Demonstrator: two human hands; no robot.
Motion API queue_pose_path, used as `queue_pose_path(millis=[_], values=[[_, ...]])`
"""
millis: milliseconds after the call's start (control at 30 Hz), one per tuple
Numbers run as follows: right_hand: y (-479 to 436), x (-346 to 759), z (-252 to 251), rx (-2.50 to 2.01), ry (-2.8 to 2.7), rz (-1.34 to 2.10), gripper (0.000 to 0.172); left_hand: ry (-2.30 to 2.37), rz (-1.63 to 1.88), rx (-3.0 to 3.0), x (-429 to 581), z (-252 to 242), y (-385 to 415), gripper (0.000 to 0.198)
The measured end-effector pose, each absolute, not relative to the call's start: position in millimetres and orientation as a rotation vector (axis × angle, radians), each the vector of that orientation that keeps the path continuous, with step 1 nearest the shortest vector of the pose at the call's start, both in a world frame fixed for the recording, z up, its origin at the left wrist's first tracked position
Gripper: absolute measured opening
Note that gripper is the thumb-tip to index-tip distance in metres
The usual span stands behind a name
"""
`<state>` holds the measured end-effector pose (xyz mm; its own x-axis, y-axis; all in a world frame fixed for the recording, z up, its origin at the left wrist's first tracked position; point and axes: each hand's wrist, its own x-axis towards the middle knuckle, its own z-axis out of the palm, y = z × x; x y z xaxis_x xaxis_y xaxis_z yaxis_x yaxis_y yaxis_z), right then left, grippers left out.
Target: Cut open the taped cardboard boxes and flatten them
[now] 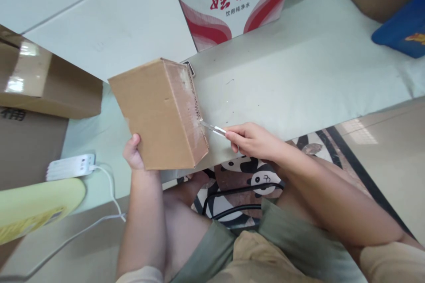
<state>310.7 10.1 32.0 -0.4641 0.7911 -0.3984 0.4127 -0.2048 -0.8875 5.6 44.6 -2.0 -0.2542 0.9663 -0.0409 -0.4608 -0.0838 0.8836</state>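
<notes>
A brown cardboard box (pixel 152 115) is tilted over the pale bench surface. My left hand (pixel 133 152) grips its lower left edge, thumb on the near face and the other fingers hidden behind. In my right hand (pixel 247 140) is a slim utility knife (pixel 217 130) with a white handle, pinched between thumb and fingers. The blade tip touches the rough, torn edge on the box's right side, where the cardboard is frayed and whitish.
A white and red carton (pixel 232 4) stands at the back. Brown boxes (pixel 49 79) are at the left, near a white power bank (pixel 71 167) with a cable and a yellow-green object (pixel 43 203). A blue item (pixel 403 26) lies at the right. Small dark scraps dot the bench (pixel 285 84).
</notes>
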Motion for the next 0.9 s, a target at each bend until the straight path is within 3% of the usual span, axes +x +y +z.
queue_pose_path(millis=[133, 333, 567, 767, 900], values=[[9, 314, 28, -1.339, -1.78, 1.733, 0.032, 0.994, 1.685, 0.7, -1, -9, 49, 0.043], [14, 320, 24, -1.292, -1.361, 1.679, 0.034, 1.002, 1.718, 0.755, 0, -6, 42, 0.05], [6, 300, 22, -1.018, -1.565, 1.749, 0.038, 0.918, 1.691, 0.739, 2, -6, 40, 0.053], [6, 296, 19, -1.029, -1.597, 1.712, 0.045, 0.945, 1.667, 0.727, 5, -6, 38, 0.049], [6, 296, 16, -1.042, -1.64, 1.691, 0.047, 0.938, 1.668, 0.724, 6, -8, 36, 0.057]])
